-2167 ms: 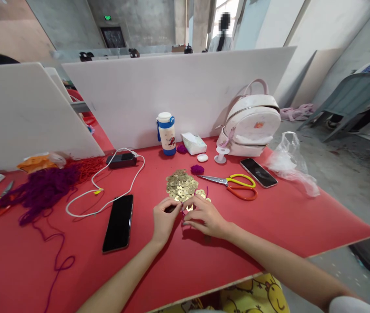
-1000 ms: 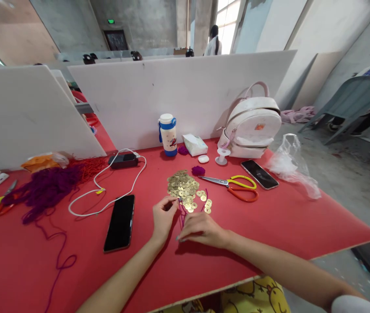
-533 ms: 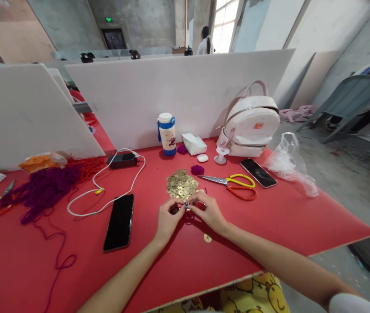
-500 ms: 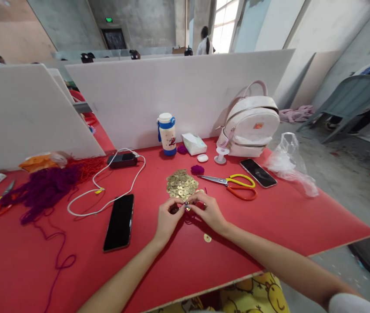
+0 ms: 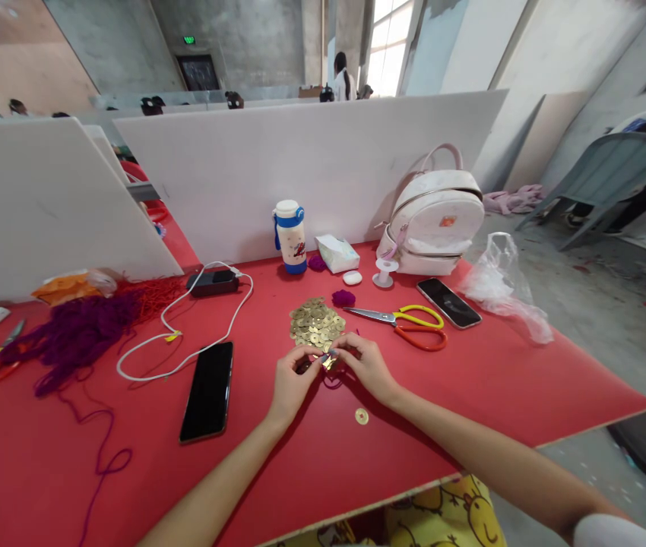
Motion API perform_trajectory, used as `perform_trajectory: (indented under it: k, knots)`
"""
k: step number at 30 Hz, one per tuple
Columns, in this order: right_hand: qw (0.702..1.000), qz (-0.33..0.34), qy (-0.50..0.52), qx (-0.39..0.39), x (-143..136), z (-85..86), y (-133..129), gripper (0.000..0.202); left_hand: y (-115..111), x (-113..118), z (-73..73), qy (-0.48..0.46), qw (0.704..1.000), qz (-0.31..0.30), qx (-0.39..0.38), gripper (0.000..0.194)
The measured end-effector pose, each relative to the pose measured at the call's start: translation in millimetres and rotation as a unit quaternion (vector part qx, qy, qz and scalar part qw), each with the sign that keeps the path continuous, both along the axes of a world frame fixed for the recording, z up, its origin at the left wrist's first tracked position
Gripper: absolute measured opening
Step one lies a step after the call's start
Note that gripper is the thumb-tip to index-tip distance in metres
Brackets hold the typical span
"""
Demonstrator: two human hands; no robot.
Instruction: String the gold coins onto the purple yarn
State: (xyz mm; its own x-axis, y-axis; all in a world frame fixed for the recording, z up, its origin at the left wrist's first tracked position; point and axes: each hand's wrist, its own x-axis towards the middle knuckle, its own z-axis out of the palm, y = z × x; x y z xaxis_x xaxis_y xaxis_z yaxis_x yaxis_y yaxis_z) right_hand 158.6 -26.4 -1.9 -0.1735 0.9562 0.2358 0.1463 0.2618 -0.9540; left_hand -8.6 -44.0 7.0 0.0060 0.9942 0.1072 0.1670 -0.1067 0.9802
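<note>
My left hand (image 5: 293, 386) and my right hand (image 5: 373, 372) meet over the red table, thumbs and forefingers pinched together. Between the fingertips is a purple cord (image 5: 333, 384), whose loop hangs just below them. A few gold-coloured coins (image 5: 330, 363) show at the pinch; my fingers partly cover them, so how they sit on the cord is unclear. Right behind my fingertips lies a heap of holed brass coins (image 5: 316, 320). One loose coin (image 5: 362, 416) rests on the table below my right hand.
Yellow-and-orange scissors (image 5: 414, 319), a phone (image 5: 448, 302), a white spool (image 5: 384, 273) and a white backpack (image 5: 434, 220) are to the right. Leftward lie another phone (image 5: 207, 391), a white cable (image 5: 146, 375) and purple yarn (image 5: 80, 330). A bottle (image 5: 291, 237) stands behind the coins.
My fingertips have shifted slightly at the pinch, and more of the gold coins shows between them. The purple loop below has changed shape a little. The view has tilted slightly.
</note>
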Motion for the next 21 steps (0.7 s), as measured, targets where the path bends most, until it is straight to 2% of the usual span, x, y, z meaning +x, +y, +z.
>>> perform_trajectory:
  k: [7, 13, 17, 21]
  knots:
    - [0.999, 0.012, 0.04, -0.03, 1.0, 0.2, 1.4, 0.015, 1.8, -1.3, 1.4, 0.002, 1.0, 0.014, 0.0, 0.01]
    - [0.992, 0.069, 0.102, -0.025, 1.7, 6.9, -2.4, 0.023, 4.7, -4.0, -2.0, 0.006, 0.999, 0.036, -0.006, 0.013]
    - [0.99, 0.108, 0.084, -0.017, 2.6, 7.6, -5.4, 0.02, 5.7, -4.3, -2.9, 0.003, 0.999, 0.046, -0.008, 0.015]
    - [0.991, 0.11, 0.073, 0.001, 0.5, 6.9, -6.1, 0.014, 4.4, -2.9, 0.2, 0.008, 0.999, 0.041, -0.011, 0.014]
